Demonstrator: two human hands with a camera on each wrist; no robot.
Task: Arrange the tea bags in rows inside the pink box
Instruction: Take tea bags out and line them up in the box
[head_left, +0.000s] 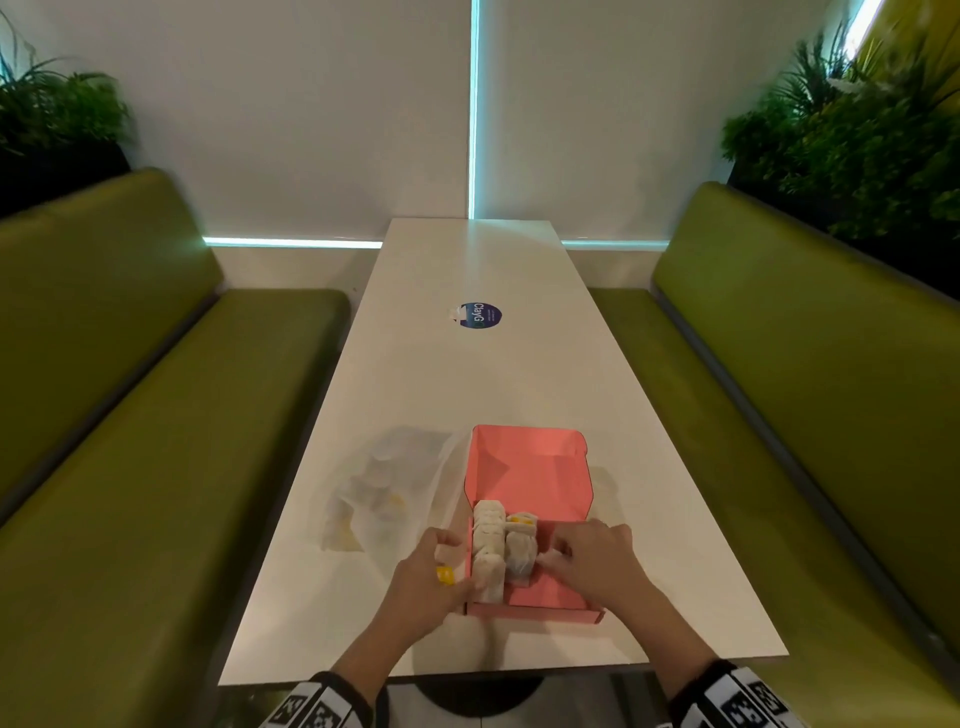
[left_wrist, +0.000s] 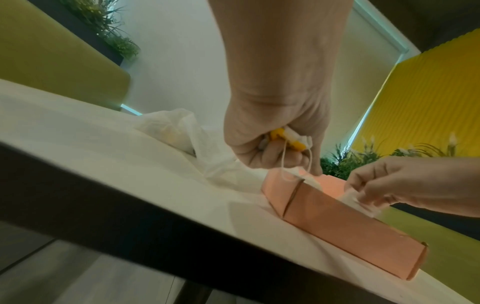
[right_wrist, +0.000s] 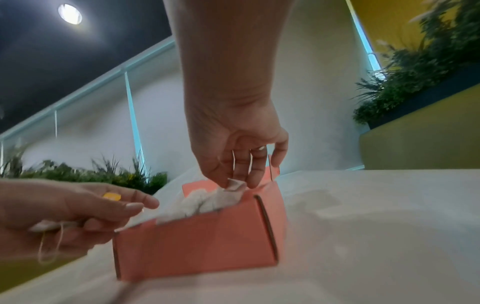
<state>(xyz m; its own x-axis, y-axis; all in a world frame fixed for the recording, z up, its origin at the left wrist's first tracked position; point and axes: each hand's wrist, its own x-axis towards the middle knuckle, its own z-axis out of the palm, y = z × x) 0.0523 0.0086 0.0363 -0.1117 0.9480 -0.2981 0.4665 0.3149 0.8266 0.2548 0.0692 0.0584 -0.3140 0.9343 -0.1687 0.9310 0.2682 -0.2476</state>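
My left hand (head_left: 431, 574) is curled round a spare tea bag (left_wrist: 285, 139) w/ yellow tag, strings hanging down, just beside the left wall of the pink box (head_left: 535, 605). My right hand (head_left: 592, 558) pinches the top of another tea bag (right_wrist: 235, 185) over the box. Two rows of bags (head_left: 491, 545) already stand at the left side inside. More wait in the plastic bag (head_left: 387, 486) on the table (head_left: 498, 374). I think they're v. light, soft, squishy, easy to tear. Best to pinch the paper top, not the string.
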